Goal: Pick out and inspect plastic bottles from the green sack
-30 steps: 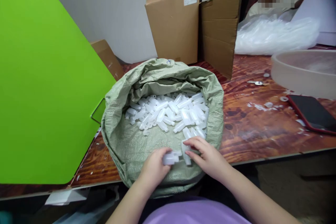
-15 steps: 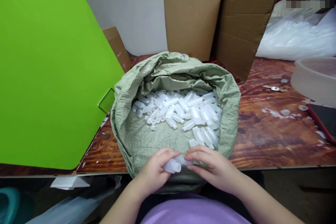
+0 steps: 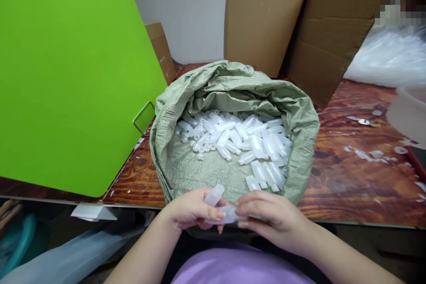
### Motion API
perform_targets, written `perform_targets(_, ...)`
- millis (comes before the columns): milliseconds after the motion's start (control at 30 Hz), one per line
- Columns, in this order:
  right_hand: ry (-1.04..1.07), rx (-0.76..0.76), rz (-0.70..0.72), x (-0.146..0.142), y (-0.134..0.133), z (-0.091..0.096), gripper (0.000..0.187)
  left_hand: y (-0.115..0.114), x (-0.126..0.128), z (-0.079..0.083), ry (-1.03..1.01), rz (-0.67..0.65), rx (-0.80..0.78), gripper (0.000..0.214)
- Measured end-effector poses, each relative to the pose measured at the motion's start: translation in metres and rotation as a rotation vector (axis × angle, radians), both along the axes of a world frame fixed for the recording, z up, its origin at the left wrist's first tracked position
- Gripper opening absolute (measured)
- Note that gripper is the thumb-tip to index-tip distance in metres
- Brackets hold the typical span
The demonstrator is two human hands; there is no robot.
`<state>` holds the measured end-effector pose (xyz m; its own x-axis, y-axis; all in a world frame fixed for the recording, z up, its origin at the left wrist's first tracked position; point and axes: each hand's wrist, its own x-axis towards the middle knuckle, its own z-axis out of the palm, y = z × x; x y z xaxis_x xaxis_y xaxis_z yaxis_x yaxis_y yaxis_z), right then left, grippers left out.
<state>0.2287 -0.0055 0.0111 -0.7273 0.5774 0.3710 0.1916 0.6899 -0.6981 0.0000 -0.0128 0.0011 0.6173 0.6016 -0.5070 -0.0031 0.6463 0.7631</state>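
Observation:
A green woven sack [image 3: 186, 173] stands open on the wooden table, holding several small translucent white plastic bottles [image 3: 239, 142]. At the sack's near rim my left hand [image 3: 189, 211] is closed around white plastic bottles [image 3: 214, 195], one sticking up between the fingers. My right hand [image 3: 273, 217] pinches the other end of a clear plastic bottle [image 3: 229, 215] that lies between both hands. The hands touch each other over my purple shirt.
A large bright green panel [image 3: 66, 75] stands at the left. Cardboard boxes [image 3: 266, 17] lean behind the sack. The brown table [image 3: 349, 186] carries white scraps, a pale round tub [image 3: 408, 111] at the right edge and a clear plastic bag [image 3: 389, 53]. Another person sits at far right.
The view shifted left and down, so the sack sits further right. My hands drew back from the sack's rim toward me, and one bottle now sticks up from the left hand.

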Motion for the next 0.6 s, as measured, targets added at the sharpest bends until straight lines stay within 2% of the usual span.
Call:
perform_targets(100,-0.022,-0.164,-0.152,-0.005,0.0,-0.004,0.014,-0.001,-0.001,-0.001,0.011,0.019,0.042,0.04)
perform_targets(200,0.019,-0.204,-0.115,-0.006,-0.001,-0.006,0.012,-0.003,-0.002,-0.002,-0.008,0.005,0.019,0.04)
perform_targets(300,0.06,-0.09,0.032,-0.004,-0.002,-0.002,0.014,-0.004,-0.003,-0.003,-0.051,-0.043,-0.031,0.04)
perform_targets(467,0.038,0.235,0.222,-0.001,-0.004,0.016,0.02,0.0,-0.004,-0.012,-0.174,-0.192,-0.174,0.041)
perform_targets(533,0.032,0.311,0.241,-0.002,-0.004,0.021,0.018,0.002,-0.004,-0.015,-0.216,-0.217,-0.221,0.04)
perform_targets(600,-0.001,0.28,0.21,-0.004,-0.003,0.02,0.019,0.001,-0.003,-0.014,-0.23,-0.204,-0.232,0.038)
